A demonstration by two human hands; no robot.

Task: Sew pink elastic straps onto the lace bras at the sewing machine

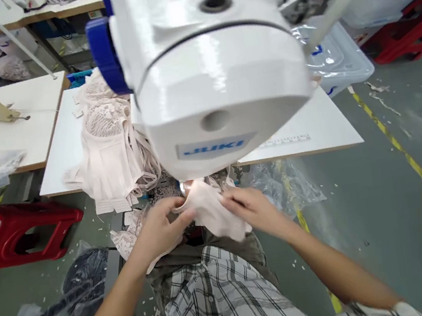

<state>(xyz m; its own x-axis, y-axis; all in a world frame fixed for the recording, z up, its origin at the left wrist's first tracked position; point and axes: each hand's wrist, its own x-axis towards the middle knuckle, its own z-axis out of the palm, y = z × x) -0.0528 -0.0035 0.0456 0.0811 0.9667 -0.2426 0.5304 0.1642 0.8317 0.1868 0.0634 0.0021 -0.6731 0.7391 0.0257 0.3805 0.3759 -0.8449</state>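
The pink fabric piece [211, 211] looks very light and soft. It is a thin cloth that folds with any small pull, so I think it is better to hold it flat by its edges than in the middle, where it would bunch up. It does not seem fragile, but it can probably slip or stretch easily.

It lies just under the front of the white sewing machine [214, 73], between the two hands and touching both. The left hand [161, 226] is closed on its left edge, with the fingers on top. The right hand [250, 207] pinches its right side, and the cloth hangs a little below it. A pile of similar pink pieces [108, 147] rests on the counter [310, 132], to the left of the machine.
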